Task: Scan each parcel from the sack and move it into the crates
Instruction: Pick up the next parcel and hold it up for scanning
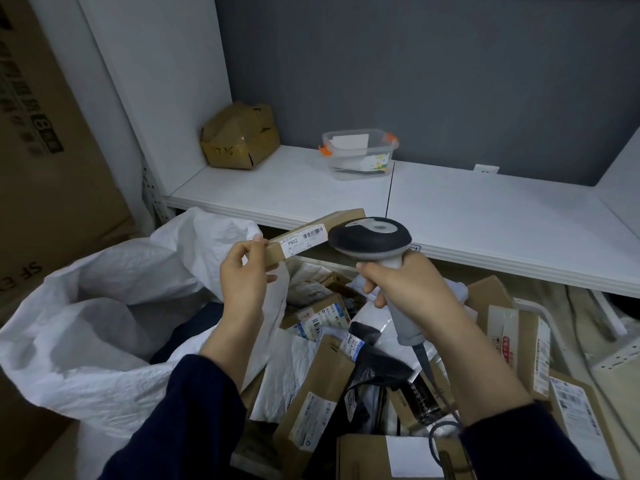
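Observation:
My left hand [244, 277] pinches one end of a slim brown cardboard parcel [313, 233] with a white barcode label marked P802, held up above the sack. My right hand [403, 289] grips the grey handle of a barcode scanner [372, 239], whose dark head sits right beside the parcel's label. The white woven sack [114, 306] lies open at the left. Below my hands is a heap of parcels [322, 386]: brown boxes, white mailers and black bags. No crate wall shows plainly.
A white shelf [485, 220] runs across behind my hands, carrying a crumpled brown box [239, 136] and a clear plastic tub [360, 152] with orange clips. Large cardboard cartons [45, 150] stand at the left. The scanner's cable [436, 386] trails down at the lower right.

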